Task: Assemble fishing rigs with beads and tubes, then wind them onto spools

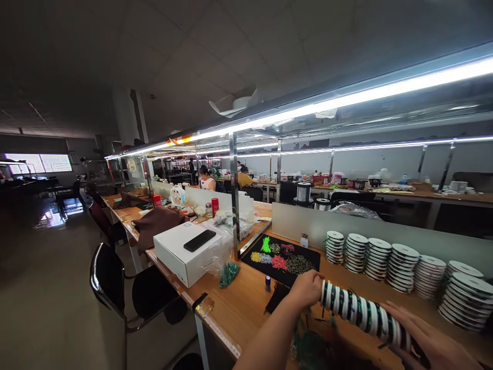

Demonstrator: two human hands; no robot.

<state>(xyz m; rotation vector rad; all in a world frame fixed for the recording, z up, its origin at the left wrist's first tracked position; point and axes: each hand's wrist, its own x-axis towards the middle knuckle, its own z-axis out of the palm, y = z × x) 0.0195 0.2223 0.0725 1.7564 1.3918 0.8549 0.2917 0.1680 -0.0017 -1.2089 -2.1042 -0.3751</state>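
Left hand (306,289): clenching far end of banded spool stack (364,316)
Right hand (433,341): spreading over near end, grip unclear
Long axis: slanting far-left to near-right

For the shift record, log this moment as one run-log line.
left hand: gripping striped roll | right hand: on roll's other end | nearby: white spools; black mat
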